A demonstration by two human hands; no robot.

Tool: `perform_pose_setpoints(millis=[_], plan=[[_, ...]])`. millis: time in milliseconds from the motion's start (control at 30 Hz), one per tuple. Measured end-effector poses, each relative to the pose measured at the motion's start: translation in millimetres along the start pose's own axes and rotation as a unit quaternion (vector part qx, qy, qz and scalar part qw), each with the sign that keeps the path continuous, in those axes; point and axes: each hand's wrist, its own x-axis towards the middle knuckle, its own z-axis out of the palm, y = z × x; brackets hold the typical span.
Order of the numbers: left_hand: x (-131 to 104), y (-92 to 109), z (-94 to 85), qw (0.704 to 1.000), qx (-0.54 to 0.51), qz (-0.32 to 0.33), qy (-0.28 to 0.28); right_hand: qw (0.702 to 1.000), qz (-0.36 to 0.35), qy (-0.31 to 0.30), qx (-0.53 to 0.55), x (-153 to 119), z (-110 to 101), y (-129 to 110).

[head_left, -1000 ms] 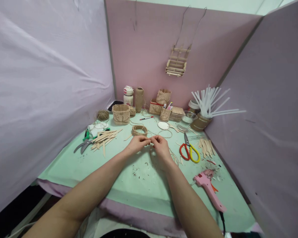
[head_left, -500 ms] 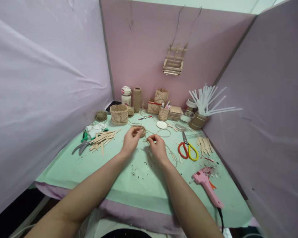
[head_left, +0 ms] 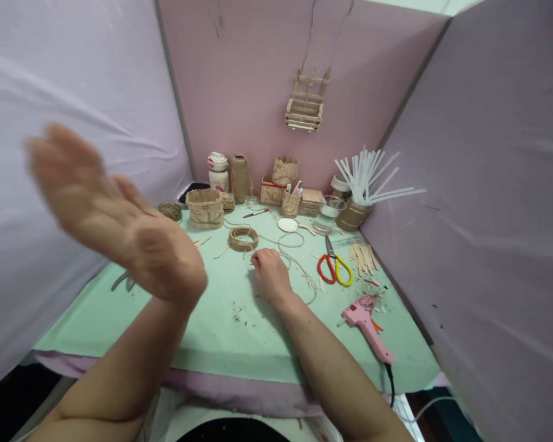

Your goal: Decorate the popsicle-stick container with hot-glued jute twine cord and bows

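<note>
Coil (head_left: 242,245) lies far-left of the right hand (head_left: 271,273), its fingers narrowed, grip unclear; left hand (head_left: 117,224) raised, wide.

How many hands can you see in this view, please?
2: the left hand is raised, blurred, at the picture's left; the right hand is lower, near the twine coil.

Near cloth (head_left: 216,353) gives passage; twine coil (head_left: 243,247) and scissors (head_left: 333,256) obstruct.

The left hand (head_left: 124,227) is up at ten o'clock, fingers (head_left: 67,169) seemingly straight though blurred; the right hand (head_left: 271,273) pinches low at twelve.
</note>
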Motion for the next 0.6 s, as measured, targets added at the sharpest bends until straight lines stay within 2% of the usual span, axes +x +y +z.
perform_pose_setpoints(millis=[33, 67, 100, 167, 233, 300, 400, 467, 533, 600], plan=[[-9, -2, 4.1, 0.998, -0.016, 0.063, -0.018, 1.0, 0.002, 0.008, 0.021, 1, -1, 0], [-20, -8, 7.6, 0.994, -0.007, 0.077, -0.075, 0.999, 0.01, 0.022, 0.046, 1, -3, 0], [-32, -18, 10.5, 0.989, 0.017, 0.051, -0.14, 0.996, 0.021, 0.041, 0.074, 3, -5, 1], [-57, -44, 14.4, 0.967, 0.074, -0.046, -0.24, 0.986, 0.057, 0.089, 0.132, 5, -10, 4], [-78, -72, 16.0, 0.94, 0.108, -0.178, -0.269, 0.97, 0.095, 0.13, 0.181, 8, -15, 7], [-94, -93, 16.3, 0.902, 0.096, -0.285, -0.309, 0.959, 0.121, 0.152, 0.208, 10, -18, 11], [-107, -108, 15.2, 0.825, 0.018, -0.444, -0.349, 0.953, 0.141, 0.16, 0.215, 12, -20, 14], [-109, -110, 13.8, 0.771, -0.029, -0.536, -0.343, 0.953, 0.146, 0.158, 0.214, 11, -20, 14], [-108, -109, 12.0, 0.733, -0.067, -0.595, -0.324, 0.953, 0.15, 0.148, 0.216, 10, -19, 14], [-105, -108, 10.3, 0.714, -0.098, -0.624, -0.302, 0.954, 0.152, 0.133, 0.222, 10, -18, 12]])
